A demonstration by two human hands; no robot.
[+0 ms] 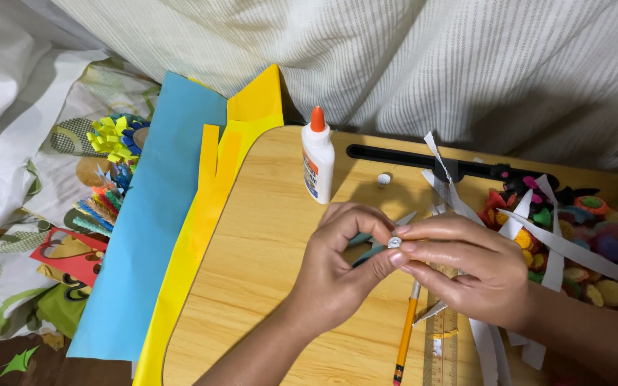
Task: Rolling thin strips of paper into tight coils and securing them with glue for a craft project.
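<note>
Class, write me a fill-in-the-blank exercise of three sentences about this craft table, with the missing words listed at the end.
1. The left hand and right hand pinch a small coil of rolled ____ between them.
2. The glue bottle has an ____ cap.
3. Beside the blue sheet lies a ____ sheet.

Missing words: paper; orange; yellow

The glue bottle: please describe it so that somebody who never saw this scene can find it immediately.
Start at the light wooden lap table in the middle. Near its far edge, above the person's left hand, stands the glue bottle, upright and alone. It is white with an orange pointed cap, and it is the only bottle there; the tiny white paper coil lies to its right.
</note>
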